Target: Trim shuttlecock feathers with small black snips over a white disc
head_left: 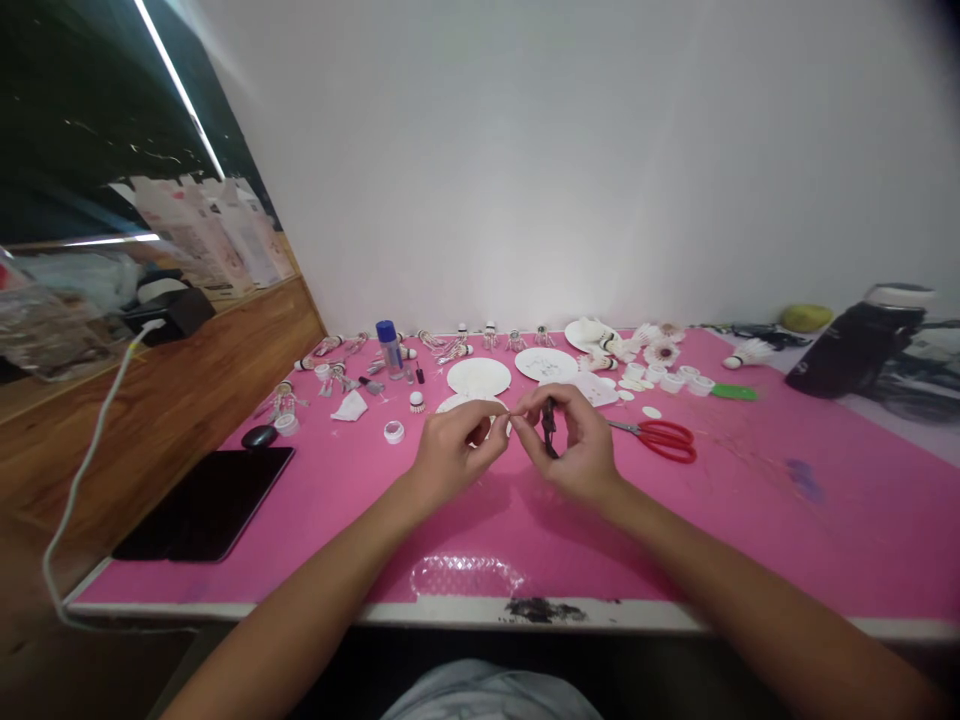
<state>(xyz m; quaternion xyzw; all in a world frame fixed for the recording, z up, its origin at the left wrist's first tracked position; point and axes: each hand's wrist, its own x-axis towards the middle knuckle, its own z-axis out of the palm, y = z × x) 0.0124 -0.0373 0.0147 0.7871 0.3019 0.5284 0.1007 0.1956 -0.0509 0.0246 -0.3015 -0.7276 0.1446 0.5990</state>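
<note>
Over the middle of the pink tabletop my left hand [459, 448] and my right hand [574, 440] meet, their fingertips pinched together. Whatever lies between the fingertips is too small to make out. In the curl of my right hand sits a small dark slender thing [550, 428], partly covered by the fingers; its kind does not show. Behind the hands lie white paper discs [478, 377], one partly hidden by my left hand. To the right of my right hand rest red-handled scissors [664, 440]. A white shuttlecock cork [417, 402] and a small white jar [394, 432] stand left of the hands.
Several shuttlecock pieces [490, 335] line the wall, near a blue-capped glue bottle [389, 350]. A black tablet [206, 505] and a mouse [259, 437] lie at left. Right are white lids [700, 385], a shuttlecock [747, 354] and a black flask [855, 345].
</note>
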